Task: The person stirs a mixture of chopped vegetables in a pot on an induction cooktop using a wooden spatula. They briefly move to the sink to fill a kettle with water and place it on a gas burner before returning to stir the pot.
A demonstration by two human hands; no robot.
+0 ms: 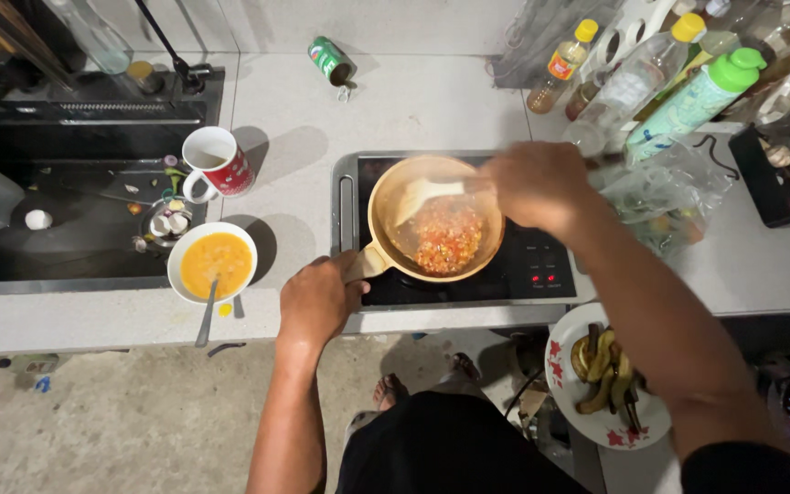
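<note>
Stirring step: my left hand (315,300) clamps the frying pan (436,220) handle, right hand (534,186) closed on the wooden spatula (424,194). Next I'd judge: scrape the tomato mix (447,236) gently, pan held steady.

A tan frying pan (435,220) sits flat on a black induction cooktop, handle pointing toward the near left. Chopped red-orange tomato mix (447,236) fills its middle. A pale wooden spatula (424,194) rests blade-down inside.

Bottles (660,78) crowd right of pan (436,224); bare counter (294,165) left.
</note>
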